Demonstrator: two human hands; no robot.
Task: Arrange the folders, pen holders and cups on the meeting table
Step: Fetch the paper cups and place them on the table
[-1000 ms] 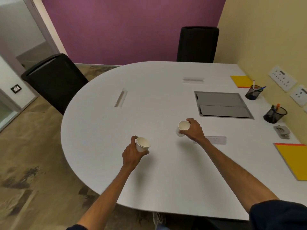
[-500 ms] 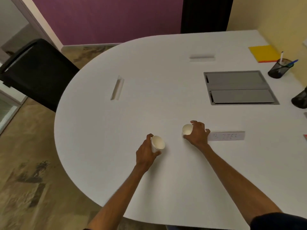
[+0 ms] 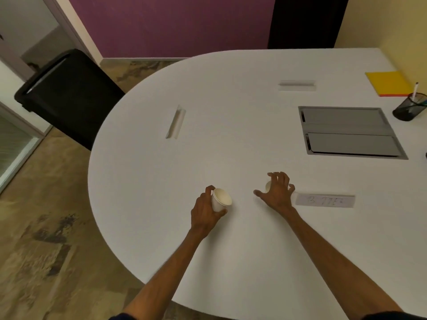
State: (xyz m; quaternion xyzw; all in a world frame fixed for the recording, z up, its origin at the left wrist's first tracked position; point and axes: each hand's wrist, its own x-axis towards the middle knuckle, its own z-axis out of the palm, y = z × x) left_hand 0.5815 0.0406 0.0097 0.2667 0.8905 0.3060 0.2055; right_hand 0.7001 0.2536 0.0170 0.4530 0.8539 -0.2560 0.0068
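A: White rounded tabletop, purple wall behind. Cups?
B: The left hand grips one paper cup, front centre. The second cup sits at its 3 o'clock, mostly hidden under the right hand, whose fingers are spread, thumb clear.
A: Rest?
B: Yellow folder and mesh pen holder at 2 o'clock.

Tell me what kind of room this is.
Most likely a small office meeting room: a white rounded table with a flush grey hatch, a black office chair beside it, and a yellow folder near a mesh pen holder.
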